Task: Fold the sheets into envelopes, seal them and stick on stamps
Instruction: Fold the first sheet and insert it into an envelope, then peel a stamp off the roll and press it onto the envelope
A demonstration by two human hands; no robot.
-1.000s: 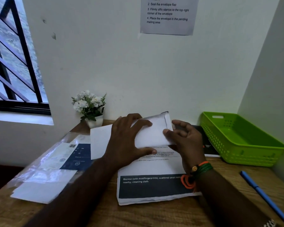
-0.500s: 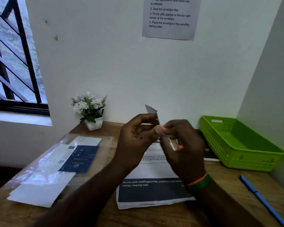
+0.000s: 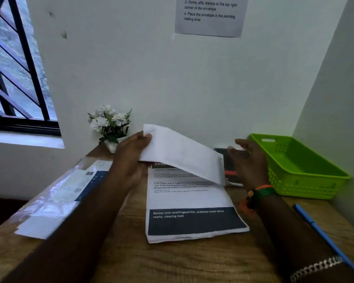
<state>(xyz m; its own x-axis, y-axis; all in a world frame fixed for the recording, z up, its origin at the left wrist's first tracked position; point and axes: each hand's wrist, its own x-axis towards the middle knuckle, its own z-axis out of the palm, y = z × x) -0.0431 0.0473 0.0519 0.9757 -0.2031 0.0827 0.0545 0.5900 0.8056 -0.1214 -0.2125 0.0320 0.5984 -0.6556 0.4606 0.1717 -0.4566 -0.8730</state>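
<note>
Envelope (image 3: 180, 154): we grip its left end in our left hand (image 3: 131, 158) | right hand (image 3: 247, 160): fingers loose, holding nothing, just beside | printed sheets (image 3: 192, 211): beneath.

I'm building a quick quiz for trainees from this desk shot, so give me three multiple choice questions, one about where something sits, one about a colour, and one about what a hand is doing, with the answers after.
1. Where does the flower pot stand?
A. at the back of the desk against the wall, behind the left hand
B. inside the basket
C. on the printed sheets

2. What colour is the basket?
A. blue
B. green
C. white

3. How is the white envelope held?
A. it lies flat on the desk, untouched
B. the right hand alone grips it
C. the left hand grips its left end, lifted over the printed sheets

Answers: 1 A, the pot is by the wall. 2 B, the basket is bright green. 3 C, the right hand is open beside the envelope's far end.
</note>
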